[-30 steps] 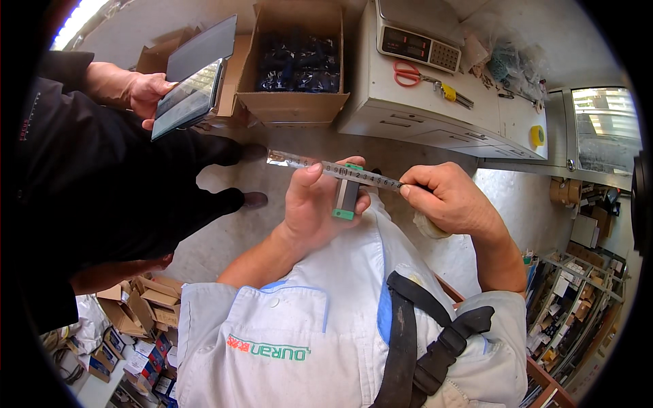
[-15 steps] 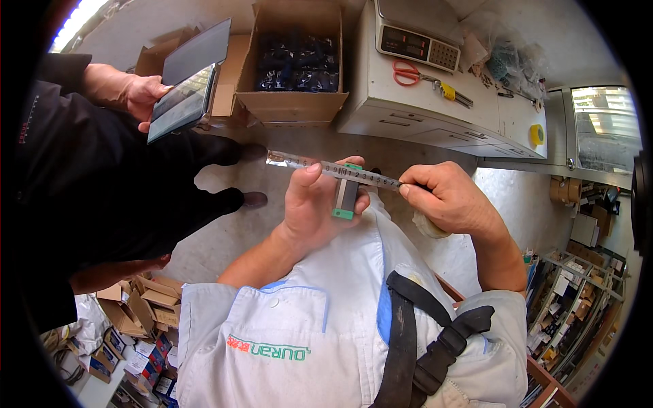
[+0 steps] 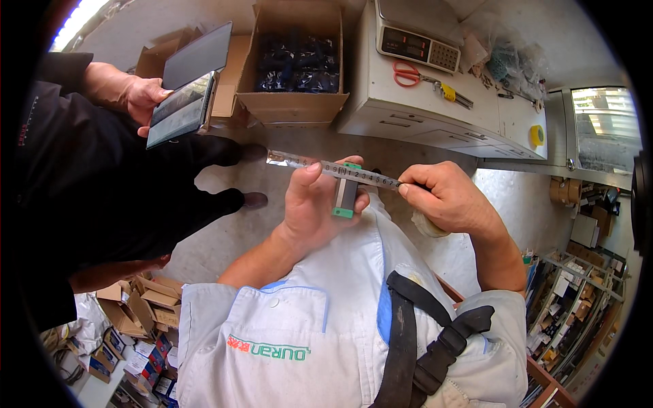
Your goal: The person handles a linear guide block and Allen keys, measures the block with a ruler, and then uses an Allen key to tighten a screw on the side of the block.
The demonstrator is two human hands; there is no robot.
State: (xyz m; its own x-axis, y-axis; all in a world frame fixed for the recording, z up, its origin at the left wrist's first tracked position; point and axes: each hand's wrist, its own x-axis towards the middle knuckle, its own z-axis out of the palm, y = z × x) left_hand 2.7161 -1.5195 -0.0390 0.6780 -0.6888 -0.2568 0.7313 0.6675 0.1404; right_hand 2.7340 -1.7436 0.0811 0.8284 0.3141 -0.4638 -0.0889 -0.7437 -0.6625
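My left hand (image 3: 314,204) holds a small dark block with green end caps (image 3: 345,194) upright in its fingers. A thin steel ruler (image 3: 326,168) lies across the top of the block, with my left thumb resting on it. My right hand (image 3: 445,197) pinches the right end of the ruler. Both hands are in front of my chest, above the concrete floor.
A person in dark clothes stands at the left, a hand (image 3: 139,95) holding a tablet in a folio case (image 3: 182,109). An open cardboard box of dark bagged parts (image 3: 294,61) sits ahead. A white cabinet (image 3: 435,109) carries a scale, red scissors and yellow tape. Small boxes lie at lower left.
The other person's tablet has shifted slightly. My hands, the block and the ruler stay nearly still.
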